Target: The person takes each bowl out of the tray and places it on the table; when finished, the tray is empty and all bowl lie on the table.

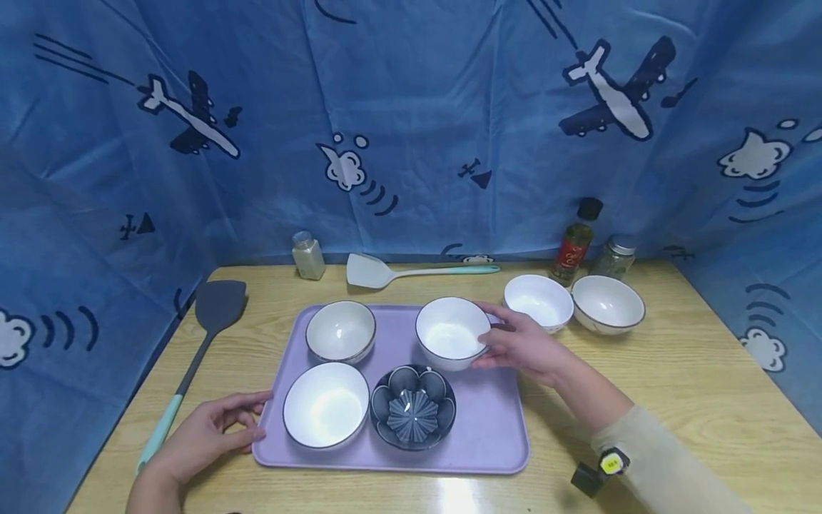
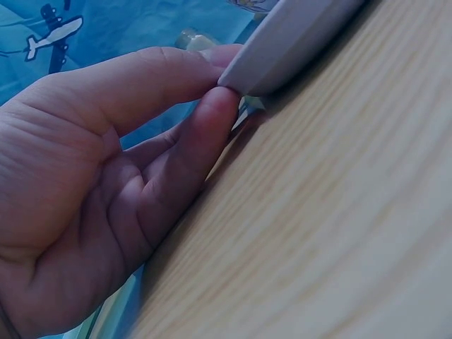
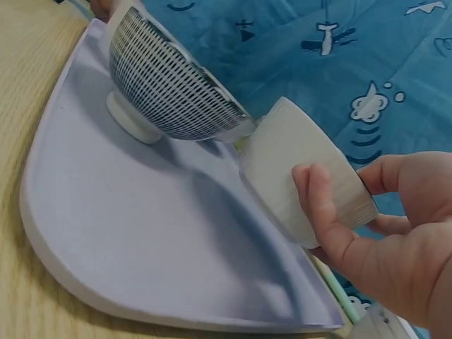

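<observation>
My right hand (image 1: pixel 523 346) grips a white bowl (image 1: pixel 452 330) with a thin dark rim by its right side, over the back right of the lilac tray (image 1: pixel 491 428). In the right wrist view, fingers and thumb curl round the rim of this bowl (image 3: pixel 286 166). At the tray's left edge, my left hand (image 1: pixel 208 432) pinches the rim between thumb and fingers, as the left wrist view also shows. On the tray stand a cream-white bowl (image 1: pixel 340 330) at the back left, a larger white bowl (image 1: pixel 326 405) at the front left, and a dark blue petal-patterned bowl (image 1: pixel 413 408) beside it.
Right of the tray stand two white bowls (image 1: pixel 538 301), with a red-labelled bottle (image 1: pixel 574 246) and a lidded jar (image 1: pixel 613 257) behind. A pale spatula (image 1: pixel 379 273) and a small shaker jar (image 1: pixel 308 257) sit along the back. A dark spatula (image 1: pixel 218 303) lies at left.
</observation>
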### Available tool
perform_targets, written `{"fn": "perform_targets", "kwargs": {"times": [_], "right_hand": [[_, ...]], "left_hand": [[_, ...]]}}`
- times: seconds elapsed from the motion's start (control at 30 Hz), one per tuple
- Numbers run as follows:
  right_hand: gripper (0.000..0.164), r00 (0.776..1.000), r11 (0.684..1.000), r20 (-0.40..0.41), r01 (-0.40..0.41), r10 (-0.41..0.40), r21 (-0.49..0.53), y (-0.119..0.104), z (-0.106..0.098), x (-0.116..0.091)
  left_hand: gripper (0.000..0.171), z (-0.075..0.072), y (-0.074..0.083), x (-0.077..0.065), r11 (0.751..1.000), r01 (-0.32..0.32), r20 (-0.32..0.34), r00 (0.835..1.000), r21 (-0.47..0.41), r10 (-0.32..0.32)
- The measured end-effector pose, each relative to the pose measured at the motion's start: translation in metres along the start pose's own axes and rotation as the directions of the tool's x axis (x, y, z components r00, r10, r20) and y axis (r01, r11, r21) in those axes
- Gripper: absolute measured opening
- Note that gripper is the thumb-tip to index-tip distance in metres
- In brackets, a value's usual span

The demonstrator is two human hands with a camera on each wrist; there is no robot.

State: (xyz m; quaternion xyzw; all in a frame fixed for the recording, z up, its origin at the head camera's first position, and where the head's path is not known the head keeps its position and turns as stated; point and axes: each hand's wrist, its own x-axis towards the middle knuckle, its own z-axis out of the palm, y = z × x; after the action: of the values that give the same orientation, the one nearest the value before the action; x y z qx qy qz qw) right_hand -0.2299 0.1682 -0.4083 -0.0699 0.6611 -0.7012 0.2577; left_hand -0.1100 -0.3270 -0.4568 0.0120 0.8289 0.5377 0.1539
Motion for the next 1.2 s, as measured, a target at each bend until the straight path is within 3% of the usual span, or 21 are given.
{"fn": "perform_targets", "kwargs": {"times": [0.43, 0.73, 1.2], "right_hand": [[0.073, 0.999, 0.998, -0.046, 0.016, -0.019, -0.053, -0.006, -0.022, -0.038], [0.07, 0.999, 0.991, 0.037, 0.014, -0.009, -0.132, -0.011, -0.045, -0.062], [0.068, 0.997, 0.987, 0.076, 0.034, -0.022, -0.16, -0.005, -0.08, -0.088]], "left_hand": [[0.064, 0.001, -0.003, 0.001, 1.0, -0.022, 0.005, 1.0, 0.005, 0.022], [0.065, 0.0, -0.003, 0.002, 1.0, -0.023, 0.008, 1.0, -0.003, 0.023], [0.063, 0.001, -0.003, 0.001, 1.0, -0.024, -0.02, 1.0, 0.016, 0.024]]}}
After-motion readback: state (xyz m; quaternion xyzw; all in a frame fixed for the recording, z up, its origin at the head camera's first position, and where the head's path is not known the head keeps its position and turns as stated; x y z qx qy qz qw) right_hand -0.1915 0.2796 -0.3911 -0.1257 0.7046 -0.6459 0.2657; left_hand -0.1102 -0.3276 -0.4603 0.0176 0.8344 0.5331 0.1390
